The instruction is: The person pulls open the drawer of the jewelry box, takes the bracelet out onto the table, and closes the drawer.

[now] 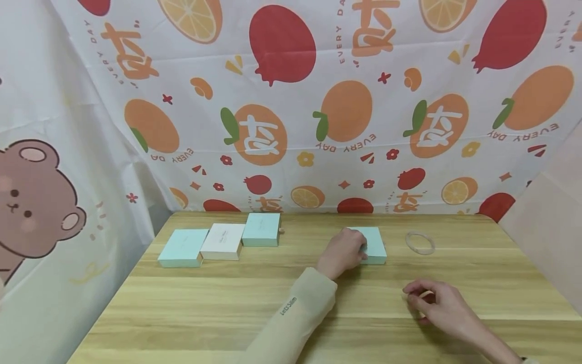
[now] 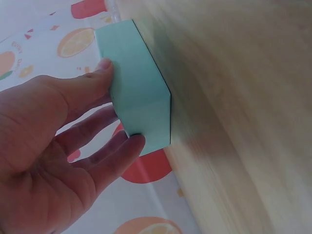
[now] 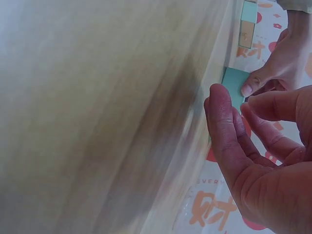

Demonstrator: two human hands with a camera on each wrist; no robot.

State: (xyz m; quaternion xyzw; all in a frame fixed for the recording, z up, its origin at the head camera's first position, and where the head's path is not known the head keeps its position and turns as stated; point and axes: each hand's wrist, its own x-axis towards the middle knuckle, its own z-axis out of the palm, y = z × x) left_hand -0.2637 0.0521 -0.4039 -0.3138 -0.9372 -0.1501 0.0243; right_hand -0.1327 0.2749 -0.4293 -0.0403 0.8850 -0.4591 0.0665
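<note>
My left hand (image 1: 343,252) is at a flat mint-green box (image 1: 375,246) that lies on the table right of centre. In the left wrist view, the thumb lies along the edge of the box (image 2: 139,80) and the fingertips bend round its near corner. My right hand (image 1: 438,306) hovers over the table nearer the front, fingers loosely curled with nothing between them. Behind it lies a thin pale bangle (image 1: 420,243). In the right wrist view, part of the mint box (image 3: 235,80) is hidden behind the right fingers.
Three more boxes form a row at the back left: a mint box (image 1: 183,244), a white box (image 1: 223,241) and another mint box (image 1: 262,229) with a small tab on its side. A fruit-print cloth (image 1: 291,111) hangs behind the wooden table (image 1: 191,313).
</note>
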